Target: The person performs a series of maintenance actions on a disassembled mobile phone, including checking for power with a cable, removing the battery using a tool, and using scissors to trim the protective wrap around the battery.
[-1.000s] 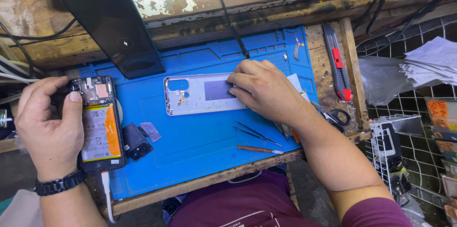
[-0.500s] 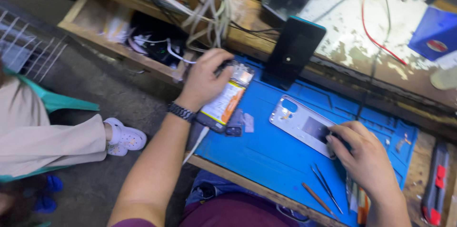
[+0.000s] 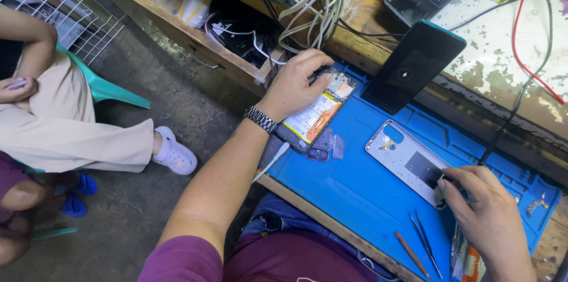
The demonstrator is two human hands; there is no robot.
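My left hand [image 3: 297, 82] grips an opened phone [image 3: 315, 115] with its battery and circuit board exposed, at the left edge of a blue work mat [image 3: 361, 181]. My right hand [image 3: 486, 218] rests its fingertips on the near end of a silver phone back cover [image 3: 409, 162] lying flat on the mat. Two small grey parts [image 3: 327, 147] lie just below the opened phone.
A dark phone [image 3: 414, 66] leans against the bench behind the mat. Tweezers [image 3: 427, 242] and a thin wooden stick [image 3: 412, 253] lie near the mat's front edge. An open drawer [image 3: 204, 21] with cables is at left. A seated person [image 3: 59, 116] is on the floor side.
The view has swung left and tilted, bringing the drawer and seated person into sight. Both hands stay on the same things: left on the opened phone, right on the back cover.
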